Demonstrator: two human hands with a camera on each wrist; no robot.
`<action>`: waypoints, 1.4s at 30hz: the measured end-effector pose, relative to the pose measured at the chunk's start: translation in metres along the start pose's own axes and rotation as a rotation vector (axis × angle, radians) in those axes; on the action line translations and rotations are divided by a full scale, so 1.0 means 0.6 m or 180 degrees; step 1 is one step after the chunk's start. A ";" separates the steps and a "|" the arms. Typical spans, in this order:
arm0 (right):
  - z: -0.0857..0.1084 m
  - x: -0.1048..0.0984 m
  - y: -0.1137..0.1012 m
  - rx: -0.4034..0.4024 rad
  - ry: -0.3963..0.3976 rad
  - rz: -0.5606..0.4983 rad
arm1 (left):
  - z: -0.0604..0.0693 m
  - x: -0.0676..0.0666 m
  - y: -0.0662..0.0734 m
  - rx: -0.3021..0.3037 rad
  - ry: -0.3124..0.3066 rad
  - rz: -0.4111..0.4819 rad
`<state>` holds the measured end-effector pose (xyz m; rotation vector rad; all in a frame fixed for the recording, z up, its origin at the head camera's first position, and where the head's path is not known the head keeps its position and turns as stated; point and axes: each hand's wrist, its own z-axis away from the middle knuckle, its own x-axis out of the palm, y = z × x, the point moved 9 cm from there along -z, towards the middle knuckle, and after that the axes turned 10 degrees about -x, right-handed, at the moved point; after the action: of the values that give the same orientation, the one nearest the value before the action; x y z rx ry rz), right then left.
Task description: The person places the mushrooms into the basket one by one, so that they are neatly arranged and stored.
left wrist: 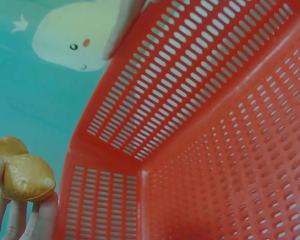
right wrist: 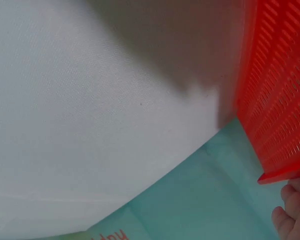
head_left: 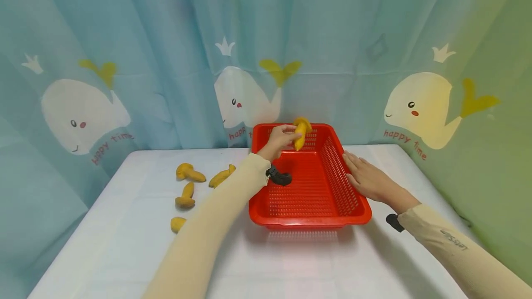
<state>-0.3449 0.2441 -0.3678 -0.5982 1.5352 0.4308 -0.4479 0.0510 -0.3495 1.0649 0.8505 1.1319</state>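
Note:
My left hand (head_left: 282, 139) pinches a yellow-brown mushroom (head_left: 302, 134) above the back part of a red plastic basket (head_left: 309, 221). Its cap points up and its stem hangs down. The left wrist view shows the same mushroom (left wrist: 27, 176) between thumb and fingers, beside the basket's slotted wall (left wrist: 165, 75). My right hand (head_left: 370, 180) rests with straight fingers on the basket's right rim. In the right wrist view only some fingertips (right wrist: 294, 212) show at that rim. No mushrooms are visible inside the basket; my left forearm hides part of its left side.
Several more mushrooms lie on the white table (head_left: 112, 230) left of the basket, among them one (head_left: 190, 172) at the back and one (head_left: 178, 224) nearer, partly behind my left sleeve. A blue whale-print curtain (head_left: 178, 59) hangs behind the table.

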 end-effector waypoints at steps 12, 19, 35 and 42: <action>0.001 0.004 0.001 0.0039 0.0027 -0.0021 | -0.055 0.025 -0.048 -0.0212 -0.0004 -0.0063; -0.003 0.005 -0.001 0.0078 0.0037 -0.0057 | -0.076 0.033 -0.073 -0.0363 0.0122 -0.0025; 0.001 0.001 0.001 0.0161 -0.0011 -0.0023 | -0.354 0.053 -0.221 -0.0564 0.0191 -0.0306; -0.001 0.001 0.001 0.0145 0.0007 0.0015 | -0.525 0.061 -0.314 -0.0645 0.0077 -0.0403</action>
<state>-0.3458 0.2438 -0.3683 -0.5600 1.5448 0.3978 -0.6797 0.1417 -0.6216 0.8206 0.7928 1.1007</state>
